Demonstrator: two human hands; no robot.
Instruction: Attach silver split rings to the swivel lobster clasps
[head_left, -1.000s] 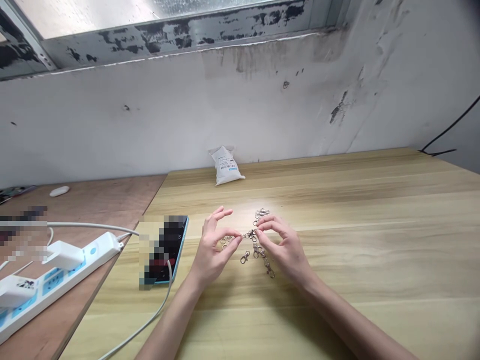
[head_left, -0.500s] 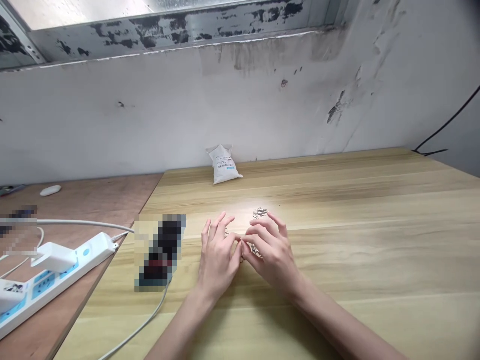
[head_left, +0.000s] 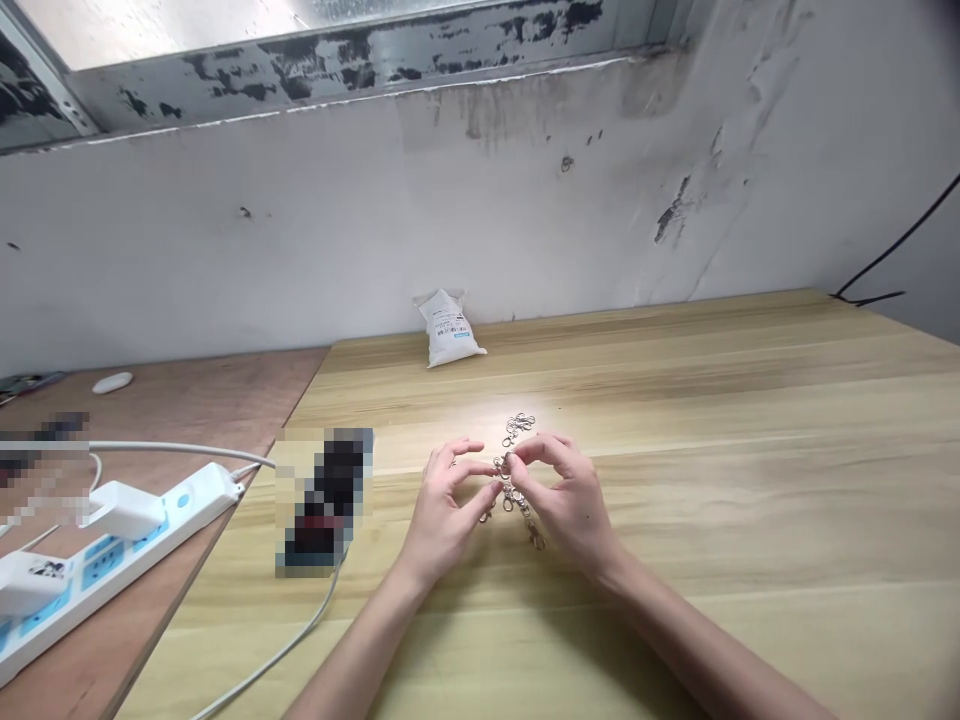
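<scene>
Just above the table, the fingertips of both hands meet at a small metal swivel clasp [head_left: 502, 466]. My right hand [head_left: 566, 488] pinches its upper end between thumb and forefinger. On the other side, my left hand [head_left: 446, 510] has its thumb and forefinger closed around the clasp's left edge, the other fingers loosely bent. Whether a ring is joined to the clasp is too small to tell. A line of metal clasps [head_left: 535, 538] lies below the fingertips, partly covered by my right hand. Behind my fingers is a small heap of metal clasps [head_left: 520, 424].
A white plastic packet [head_left: 451, 330] stands near the wall. To the left, a blurred phone [head_left: 330, 500] lies by a white cable [head_left: 289, 650]. A white power strip [head_left: 180, 512] with plugged-in adapters rests on the brown table [head_left: 247, 385].
My hands came together with fingertips touching, then parted slightly and shifted a little right. More of the clasps below shows again than half a second ago.
</scene>
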